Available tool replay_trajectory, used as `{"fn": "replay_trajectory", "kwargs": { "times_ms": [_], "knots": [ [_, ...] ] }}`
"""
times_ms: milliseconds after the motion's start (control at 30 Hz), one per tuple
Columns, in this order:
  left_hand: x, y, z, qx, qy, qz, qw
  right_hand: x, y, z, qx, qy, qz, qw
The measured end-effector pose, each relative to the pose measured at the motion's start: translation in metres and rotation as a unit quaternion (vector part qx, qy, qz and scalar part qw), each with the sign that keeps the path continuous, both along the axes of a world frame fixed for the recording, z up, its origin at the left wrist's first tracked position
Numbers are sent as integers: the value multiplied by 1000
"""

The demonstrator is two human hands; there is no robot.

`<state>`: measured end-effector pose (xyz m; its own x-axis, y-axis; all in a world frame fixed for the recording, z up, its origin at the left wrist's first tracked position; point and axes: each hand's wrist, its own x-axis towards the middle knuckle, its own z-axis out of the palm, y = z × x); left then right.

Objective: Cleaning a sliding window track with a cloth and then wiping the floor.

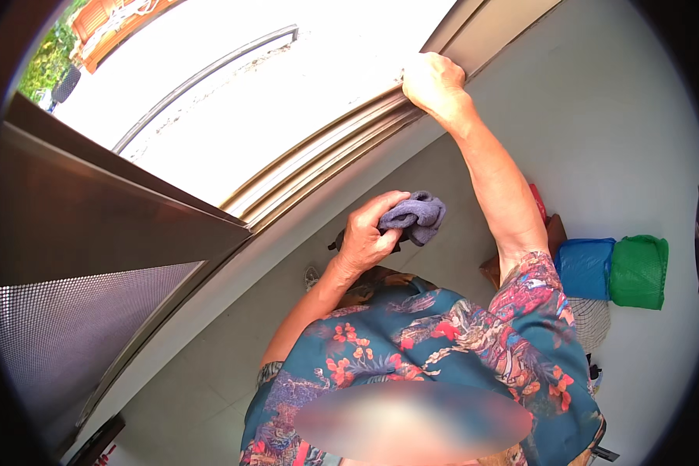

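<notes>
My left hand (370,233) holds a bunched purple-grey cloth (419,212) between thumb and fingers, on the room side of the window sill. A dark thing just below the cloth is mostly hidden by this hand. My right arm reaches up to the far corner of the opening. There my right hand (437,81), fingers curled, touches the metal window frame (472,29) where the side post meets the lower sliding track (332,169). Its fingertips are hidden and washed out by bright light, so I cannot tell whether it grips anything.
A sliding panel (105,204) with mesh screen (93,314) stands at left. Outside are a curved dark bar (204,76) and an orange slatted thing (116,29). Blue (584,268) and green (639,272) plastic-wrapped bundles sit by the right wall. A shoe (311,278) shows on the tiled floor.
</notes>
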<state>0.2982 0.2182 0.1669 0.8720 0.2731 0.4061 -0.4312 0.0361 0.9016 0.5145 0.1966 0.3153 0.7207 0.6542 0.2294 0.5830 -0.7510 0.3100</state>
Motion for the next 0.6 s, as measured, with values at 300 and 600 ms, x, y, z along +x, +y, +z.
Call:
{"fn": "replay_trajectory", "kwargs": {
  "times_ms": [300,600],
  "knots": [
    [3,4,-6,-23,28,-19,999,22,50,88,43,92,-18,995],
    [-3,9,-11,-25,34,-28,999,54,55,69,1,-69,422,904]
  ]
}}
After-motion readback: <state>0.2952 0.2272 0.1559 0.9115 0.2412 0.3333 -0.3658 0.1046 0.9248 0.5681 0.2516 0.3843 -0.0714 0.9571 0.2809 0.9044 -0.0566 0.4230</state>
